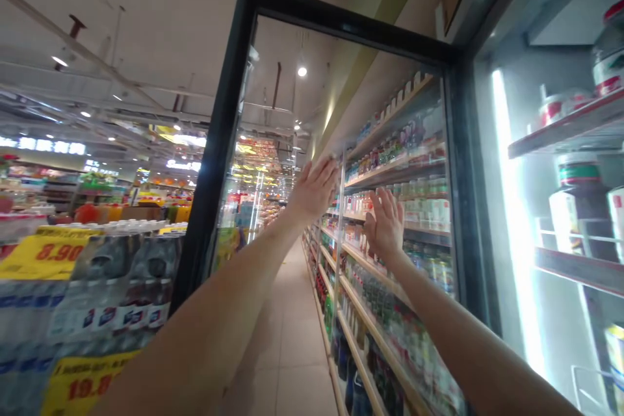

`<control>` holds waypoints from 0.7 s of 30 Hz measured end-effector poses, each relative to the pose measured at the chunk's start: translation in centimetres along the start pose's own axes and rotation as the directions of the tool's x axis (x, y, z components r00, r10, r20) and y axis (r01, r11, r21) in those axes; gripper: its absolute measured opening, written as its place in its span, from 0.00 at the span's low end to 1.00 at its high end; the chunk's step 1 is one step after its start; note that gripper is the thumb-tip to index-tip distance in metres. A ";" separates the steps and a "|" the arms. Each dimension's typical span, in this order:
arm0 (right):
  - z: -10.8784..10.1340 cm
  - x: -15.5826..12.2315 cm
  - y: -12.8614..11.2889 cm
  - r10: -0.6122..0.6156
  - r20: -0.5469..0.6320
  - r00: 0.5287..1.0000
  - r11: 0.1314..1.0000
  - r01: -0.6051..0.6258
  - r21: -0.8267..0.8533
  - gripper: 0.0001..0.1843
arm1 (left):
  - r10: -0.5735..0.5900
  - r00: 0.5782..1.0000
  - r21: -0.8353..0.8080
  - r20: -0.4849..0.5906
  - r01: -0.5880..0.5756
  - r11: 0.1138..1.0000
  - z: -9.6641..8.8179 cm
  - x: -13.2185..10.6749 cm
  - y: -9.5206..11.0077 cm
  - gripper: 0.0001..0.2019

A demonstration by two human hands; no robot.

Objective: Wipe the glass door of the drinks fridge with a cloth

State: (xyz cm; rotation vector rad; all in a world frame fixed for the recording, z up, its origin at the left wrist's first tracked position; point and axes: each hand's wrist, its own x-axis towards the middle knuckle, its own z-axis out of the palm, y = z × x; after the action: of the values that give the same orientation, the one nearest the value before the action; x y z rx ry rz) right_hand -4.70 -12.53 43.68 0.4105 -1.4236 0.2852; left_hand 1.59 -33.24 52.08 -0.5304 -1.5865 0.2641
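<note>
A glass cooler door with a black frame stands swung open in front of me. My left hand is stretched toward the glass, its palm facing the pane and its fingers extended. A small pale patch shows by its fingertips, too unclear to name. Lower and to the right, my right hand is raised to the same pane with its fingers apart and slightly bent. Both hands appear to be at the glass, though I cannot tell how firmly either touches it. Neither visibly grips anything.
At the right is the lit cooler interior, with bottles on wire shelves. Through the glass, long shelves of drinks run beside a tiled aisle. Stacked bottle packs with yellow price signs stand at the left.
</note>
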 end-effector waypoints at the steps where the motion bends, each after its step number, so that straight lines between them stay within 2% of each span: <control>1: 0.0 0.0 0.0 -0.001 0.002 1.000 1.000 0.001 0.000 0.26 | -0.057 0.998 0.007 -0.019 0.057 0.998 -0.2 -0.1 -0.7 0.23; 2: 0.0 0.0 0.0 -0.001 0.003 1.000 1.000 0.001 -0.001 0.26 | -0.152 0.986 0.013 -0.060 0.154 0.988 -0.4 -0.2 -1.6 0.24; 4: 0.1 0.0 -0.1 0.000 0.001 1.000 1.000 0.000 -0.004 0.26 | -0.341 0.925 0.004 -0.169 0.347 0.938 -0.9 -0.6 -3.0 0.25; 5: 0.1 0.0 -0.1 0.002 -0.001 1.000 1.000 -0.002 -0.006 0.26 | -0.393 0.895 -0.004 -0.210 0.401 0.916 -1.0 -1.0 -3.4 0.25; 6: 0.1 0.0 -0.2 0.003 -0.001 1.000 1.000 -0.003 -0.008 0.26 | -0.397 0.890 -0.004 -0.223 0.406 0.914 -1.1 -1.4 -3.4 0.25; 7: 0.1 0.0 -0.2 0.001 0.000 1.000 1.000 -0.001 -0.010 0.25 | -0.347 0.916 0.005 -0.200 0.355 0.935 -1.0 -1.8 -3.2 0.24; 9: 0.1 0.0 -0.1 -0.005 -0.001 1.000 1.000 0.005 -0.012 0.26 | -0.151 0.984 0.024 -0.090 0.153 0.988 -1.1 -2.7 -2.7 0.23; 10: 0.1 0.0 -0.1 -0.007 -0.001 1.000 1.000 0.007 -0.010 0.26 | -0.067 0.997 0.028 -0.039 0.068 0.997 -1.2 -3.0 -2.7 0.23; 11: 0.2 0.0 -0.1 -0.005 -0.002 1.000 1.000 0.005 -0.008 0.26 | -0.040 0.999 0.034 -0.018 0.041 0.999 -1.4 -3.3 -3.0 0.22; 12: 0.2 0.0 -0.1 -0.003 -0.003 1.000 1.000 0.003 -0.005 0.26 | -0.086 0.996 0.047 -0.036 0.088 0.995 -1.7 -3.6 -3.5 0.23; 13: 0.2 0.0 0.0 -0.002 -0.003 1.000 1.000 0.002 -0.004 0.27 | -0.186 0.979 0.059 -0.083 0.192 0.980 -2.0 -3.8 -4.2 0.23; 15: 0.3 -0.1 0.0 -0.002 0.001 1.000 1.000 0.002 -0.005 0.27 | -0.395 0.899 0.054 -0.188 0.411 0.910 -2.4 -4.4 -5.1 0.25; 16: 0.3 0.0 0.0 -0.002 0.001 1.000 1.000 0.002 -0.007 0.27 | -0.439 0.873 0.044 -0.212 0.458 0.888 -2.5 -4.8 -5.2 0.26; 17: 0.3 0.0 0.0 -0.003 0.000 1.000 1.000 0.003 -0.011 0.27 | -0.424 0.882 0.038 -0.209 0.440 0.897 -2.4 -5.3 -5.0 0.26; 18: 0.3 0.0 -0.1 -0.003 -0.001 1.000 1.000 0.003 -0.014 0.27 | -0.345 0.923 0.037 -0.172 0.356 0.934 -2.3 -5.9 -4.5 0.26; 19: 0.3 0.0 -0.1 -0.002 0.000 1.000 1.000 0.002 -0.016 0.27 | -0.226 0.967 0.038 -0.120 0.232 0.972 -2.1 -6.5 -3.9 0.25; 20: 0.2 0.0 -0.1 -0.001 -0.001 1.000 1.000 0.001 -0.017 0.27 | -0.105 0.992 0.040 -0.069 0.108 0.993 -1.9 -7.0 -3.5 0.24; 21: 0.2 0.0 -0.1 -0.001 -0.002 1.000 1.000 0.001 -0.019 0.27 | -0.026 0.999 0.047 -0.036 0.027 0.999 -1.8 -7.4 -3.2 0.23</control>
State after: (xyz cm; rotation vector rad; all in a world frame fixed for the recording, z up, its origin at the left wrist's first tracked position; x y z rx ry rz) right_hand -4.85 -12.76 43.66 0.3956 -1.4227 0.2713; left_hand 2.90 -39.82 47.28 -0.4746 -1.5482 0.2705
